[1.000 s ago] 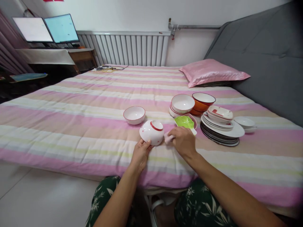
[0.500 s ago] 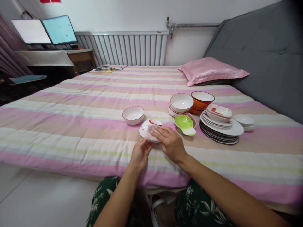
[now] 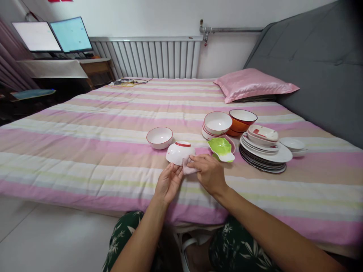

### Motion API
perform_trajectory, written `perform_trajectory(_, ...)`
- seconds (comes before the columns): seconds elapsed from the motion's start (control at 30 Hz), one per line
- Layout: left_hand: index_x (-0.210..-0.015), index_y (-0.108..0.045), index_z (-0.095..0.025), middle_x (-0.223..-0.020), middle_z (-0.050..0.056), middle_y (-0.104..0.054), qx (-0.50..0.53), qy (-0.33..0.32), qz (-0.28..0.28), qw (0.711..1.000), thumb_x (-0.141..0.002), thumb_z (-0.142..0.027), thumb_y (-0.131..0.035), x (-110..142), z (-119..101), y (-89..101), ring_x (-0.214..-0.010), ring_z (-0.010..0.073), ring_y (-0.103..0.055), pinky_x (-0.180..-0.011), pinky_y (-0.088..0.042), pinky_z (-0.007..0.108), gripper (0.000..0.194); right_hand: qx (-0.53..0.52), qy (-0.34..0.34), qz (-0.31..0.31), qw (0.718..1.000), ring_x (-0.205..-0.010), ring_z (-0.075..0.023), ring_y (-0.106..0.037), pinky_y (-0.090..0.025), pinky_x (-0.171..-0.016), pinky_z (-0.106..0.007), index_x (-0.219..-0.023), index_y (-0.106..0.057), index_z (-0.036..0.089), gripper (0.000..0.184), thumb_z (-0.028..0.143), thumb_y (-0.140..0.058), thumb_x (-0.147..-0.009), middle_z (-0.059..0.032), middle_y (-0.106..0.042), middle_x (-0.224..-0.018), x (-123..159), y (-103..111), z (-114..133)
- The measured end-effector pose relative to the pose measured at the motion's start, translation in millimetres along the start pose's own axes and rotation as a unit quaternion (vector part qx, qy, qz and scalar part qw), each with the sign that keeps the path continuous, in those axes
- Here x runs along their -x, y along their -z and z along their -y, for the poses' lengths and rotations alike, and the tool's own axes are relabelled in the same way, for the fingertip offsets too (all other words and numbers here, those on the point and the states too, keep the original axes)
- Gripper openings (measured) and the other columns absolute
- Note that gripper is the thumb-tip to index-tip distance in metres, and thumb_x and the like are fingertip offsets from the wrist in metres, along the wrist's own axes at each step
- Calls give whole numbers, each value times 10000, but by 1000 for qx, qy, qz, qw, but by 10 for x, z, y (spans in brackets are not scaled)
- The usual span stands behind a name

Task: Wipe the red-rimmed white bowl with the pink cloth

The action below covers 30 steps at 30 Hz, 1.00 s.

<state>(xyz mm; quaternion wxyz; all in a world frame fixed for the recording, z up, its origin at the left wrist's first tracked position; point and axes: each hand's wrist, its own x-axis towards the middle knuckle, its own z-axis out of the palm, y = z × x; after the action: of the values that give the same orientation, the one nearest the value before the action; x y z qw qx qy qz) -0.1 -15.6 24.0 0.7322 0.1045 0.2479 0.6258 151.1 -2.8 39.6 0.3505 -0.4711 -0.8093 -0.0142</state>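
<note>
A white bowl (image 3: 178,153) with a red foot ring is held upside down near the bed's front edge. My left hand (image 3: 169,182) grips its rim from below, with the fingers partly hidden behind it. My right hand (image 3: 209,173) pinches a pale pink cloth (image 3: 189,166) against the bowl's right side. Just beyond, to the left, an upright white bowl (image 3: 159,138) with a red rim sits on the bedspread. Close to my right hand lies a green leaf-shaped dish (image 3: 221,148).
Stacked white bowls (image 3: 217,124) and orange bowls (image 3: 242,120) stand behind the green dish. Right of them is a pile of plates (image 3: 283,154) topped by square dishes (image 3: 262,134), with small white dishes (image 3: 292,144) beside it. A pink pillow (image 3: 255,85) lies farther back on the striped bedspread (image 3: 85,158).
The cloth has slid off the bowl's outer face toward its lower right rim, along with my right hand. The bowl has tipped, so its side now faces me more.
</note>
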Motion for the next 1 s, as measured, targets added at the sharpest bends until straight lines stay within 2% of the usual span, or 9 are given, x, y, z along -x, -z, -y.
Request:
perform_trajectory(0.1,-1088,-592,-120,-928,89,-700,10,7,-32,999,-864,-103,-494,10,-15,0,-863,151,-666,-851,-526,280,245,-2,-36,34,999,-952,-181,-602,-428,-818,-310,-785,-735,261,369,-9,-502,-688,12,-715,-1028,1,-7,-28)
perform_trajectory(0.2,-1090,-592,-147,-926,76,-701,8,-2,-73,997,-858,-123,-523,13,-37,10,-845,151,-668,-825,-535,277,243,-1,-65,78,995,-870,-185,-621,-428,-787,-312,-707,-726,246,315,14,-516,-667,1,-734,-915,3,-30,-82)
perform_trajectory(0.33,-1104,-587,-147,-976,89,-700,10,-22,-106,994,-851,-134,-546,3,-53,15,-868,157,-666,-812,-540,269,257,4,-99,74,992,-785,-193,-635,-459,-746,-309,-700,-723,233,339,2,-492,-612,2,-734,-795,6,-38,-192)
perform_trajectory(0.47,-1129,-577,-133,-983,91,-706,9,-37,-122,992,-841,-93,-550,-2,-41,-12,-824,147,-670,-783,-546,258,292,12,-154,19,988,-961,-219,-629,-487,-822,-336,-971,-701,206,476,-5,-430,-641,-35,-715,-997,-7,-21,-297)
perform_trajectory(0.57,-1138,-573,-128,-966,86,-713,2,-41,-129,991,-838,-74,-550,-1,-24,-30,-786,138,-671,-762,-550,249,307,-23,-180,-35,983,-1073,-207,-599,-480,-897,-333,-1199,-589,181,561,6,-405,-698,-55,-650,-1172,-34,-59,-337)
perform_trajectory(0.63,-1133,-577,-126,-958,83,-716,-6,-44,-129,991,-838,-71,-548,0,-11,-34,-777,135,-672,-757,-551,244,301,-54,-177,-49,981,-1109,-204,-583,-465,-936,-331,-1260,-539,161,567,19,-400,-728,-65,-620,-1221,-64,-117,-336)
perform_trajectory(0.8,-1100,-600,-126,-984,87,-711,-21,-48,-121,991,-834,-77,-550,7,12,-32,-810,144,-676,-799,-549,259,275,-65,-178,21,982,-1138,-204,-568,-464,-953,-346,-1320,-478,200,596,32,-401,-753,-49,-576,-1282,-158,-297,-258)
perform_trajectory(1.0,-1079,-615,-159,-1000,77,-709,-42,-49,-128,990,-824,-94,-565,-6,20,-24,-938,182,-664,-857,-531,282,268,-68,-126,95,985,-1244,-181,-474,-433,-989,-325,-1372,-402,254,620,42,-384,-789,-10,-471,-1384,-153,-369,-212)
